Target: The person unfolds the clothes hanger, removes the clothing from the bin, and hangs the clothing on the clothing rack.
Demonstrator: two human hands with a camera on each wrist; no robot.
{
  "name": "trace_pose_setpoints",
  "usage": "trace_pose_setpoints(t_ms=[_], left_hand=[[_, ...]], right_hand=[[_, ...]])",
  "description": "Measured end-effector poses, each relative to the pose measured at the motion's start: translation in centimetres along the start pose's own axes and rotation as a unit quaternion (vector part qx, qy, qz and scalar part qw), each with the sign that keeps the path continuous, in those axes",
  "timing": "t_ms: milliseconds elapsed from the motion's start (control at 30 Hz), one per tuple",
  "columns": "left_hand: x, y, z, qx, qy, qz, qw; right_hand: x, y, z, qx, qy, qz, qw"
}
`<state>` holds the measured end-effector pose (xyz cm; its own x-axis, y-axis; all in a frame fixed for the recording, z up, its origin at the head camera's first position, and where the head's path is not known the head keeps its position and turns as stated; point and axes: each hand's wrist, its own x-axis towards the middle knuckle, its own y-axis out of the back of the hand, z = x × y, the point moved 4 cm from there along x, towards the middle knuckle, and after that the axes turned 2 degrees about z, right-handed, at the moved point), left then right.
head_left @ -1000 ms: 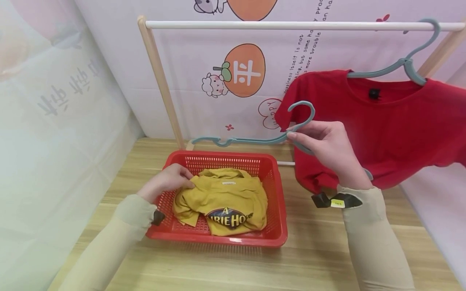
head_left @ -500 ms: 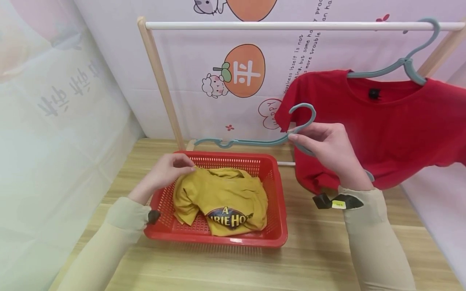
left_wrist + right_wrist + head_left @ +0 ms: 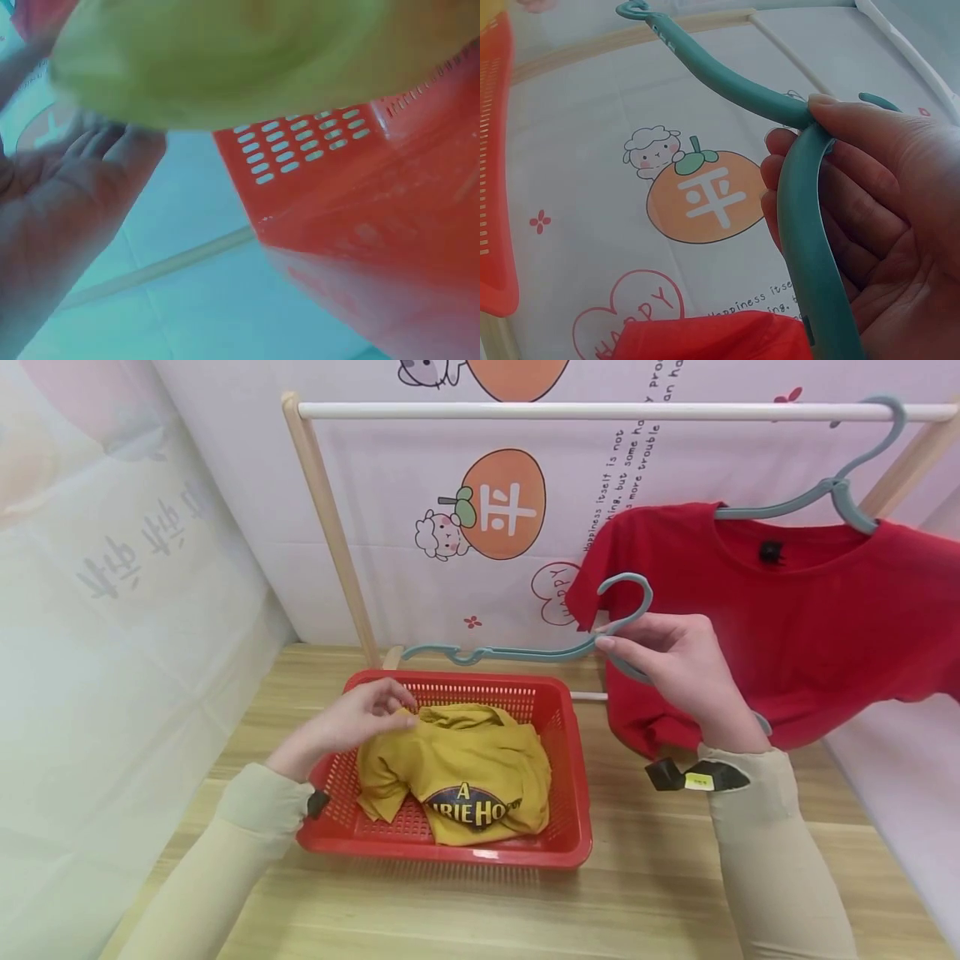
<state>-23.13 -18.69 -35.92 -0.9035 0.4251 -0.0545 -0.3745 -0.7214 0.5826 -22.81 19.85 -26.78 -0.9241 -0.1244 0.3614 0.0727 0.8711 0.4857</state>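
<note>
— Fingers of the right hand (image 3: 678, 664) grip the blue-green hanger (image 3: 802, 206) just under its hook. And the left hand's (image 3: 360, 720)?
— At the yellow shirt's (image 3: 465, 756) upper edge, in the red basket (image 3: 576, 768); whether they pinch, I can't tell.
— Advice?
— Hold the neckline wide, then ease the hanger in.
— What's changed?
— The white label showing a second ago is hidden.

The yellow shirt (image 3: 468, 756) reads "A", "RIEHO" (I lose the rest); the backdrop (image 3: 573, 477), "平", "HAPPY", "Happiness itself is not".
</note>
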Motion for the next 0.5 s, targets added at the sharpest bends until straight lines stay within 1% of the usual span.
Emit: trace_pose_setpoints(t_ms=[100,167,233,400,467,500], left_hand=[[-0.3,-0.2,-0.7,0.051,0.030,-0.050,0.9970],[-0.4,-0.4,-1.2,0.076,0.046,-0.067,0.9938],[-0.4,-0.4,-1.4,0.088,0.058,-0.071,0.9920],[-0.8,0.1,-1.6,0.105,0.100,-0.052,0.9881],[-1.0,0.3,-1.6,0.115,0.115,-0.051,0.9854],[-1.1,0.3,-1.5,0.118,0.117,-0.052,0.9848]], right_hand=[[0.0,0.0,0.0,-0.002,-0.002,-0.001,1.0000],[-0.1,0.0,0.0,-0.001,-0.003,-0.001,1.0000],[-0.1,0.0,0.0,0.001,-0.002,-0.002,1.0000],[0.0,0.0,0.0,0.004,0.000,-0.003,1.0000],[0.0,0.0,0.0,0.004,0.001,-0.002,1.0000],[0.0,0.0,0.1,0.005,0.002,-0.002,1.0000]])
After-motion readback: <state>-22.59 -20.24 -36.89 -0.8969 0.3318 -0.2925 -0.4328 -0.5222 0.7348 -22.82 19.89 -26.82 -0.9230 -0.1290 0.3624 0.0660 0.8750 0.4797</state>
